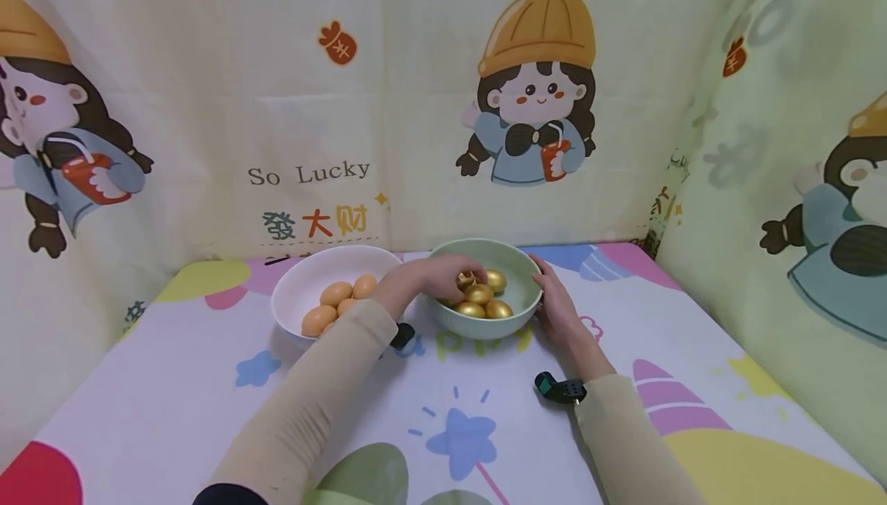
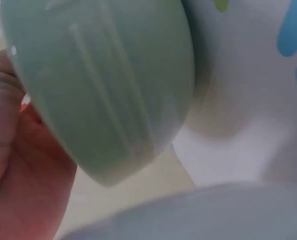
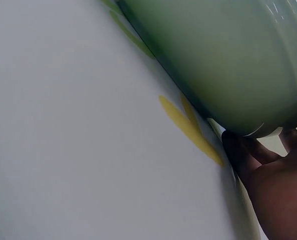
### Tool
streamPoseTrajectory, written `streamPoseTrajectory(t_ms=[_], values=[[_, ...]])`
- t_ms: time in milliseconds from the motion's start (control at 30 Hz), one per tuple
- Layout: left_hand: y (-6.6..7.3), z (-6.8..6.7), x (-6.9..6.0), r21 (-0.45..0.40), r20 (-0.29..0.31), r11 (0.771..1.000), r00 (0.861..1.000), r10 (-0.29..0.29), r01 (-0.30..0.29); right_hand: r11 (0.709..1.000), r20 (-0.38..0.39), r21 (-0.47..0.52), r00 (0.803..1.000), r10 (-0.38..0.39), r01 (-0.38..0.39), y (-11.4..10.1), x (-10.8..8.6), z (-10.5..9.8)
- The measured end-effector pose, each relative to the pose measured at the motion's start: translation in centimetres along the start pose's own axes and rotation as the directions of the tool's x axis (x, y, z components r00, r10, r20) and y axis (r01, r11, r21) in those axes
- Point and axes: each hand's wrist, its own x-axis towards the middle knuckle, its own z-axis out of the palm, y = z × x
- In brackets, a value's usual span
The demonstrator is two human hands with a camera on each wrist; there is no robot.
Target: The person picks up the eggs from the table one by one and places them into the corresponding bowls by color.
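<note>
A pale green bowl stands at the back of the table with several golden eggs in it. My left hand reaches over its left rim, and the fingers curl round one golden egg, partly hidden by them. In the left wrist view the green bowl's outer wall covers the fingertips. My right hand holds the bowl's right side, its fingers against the outer wall. To the left, a white bowl holds several brown eggs, partly covered by my left forearm.
A patterned cloth covers the table. Behind it hangs a printed curtain, close to both bowls, and another curtain side runs along the right. Black wrist cameras sit on both wrists.
</note>
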Motion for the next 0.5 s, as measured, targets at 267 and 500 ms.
streamPoseTrajectory(t_ms=[267, 500], values=[[-0.2, 0.1, -2.7, -0.216, -0.187, 0.975, 0.982, 0.001, -0.043, 1.000, -0.004, -0.008, 1.000, 0.014, -0.014, -0.1, 0.1, 0.0], [0.4, 0.5, -5.6, -0.327, -0.331, 0.942, 0.943, -0.044, -0.070, 1.000, -0.006, -0.021, 1.000, 0.014, -0.014, 0.1, 0.0, -0.3]])
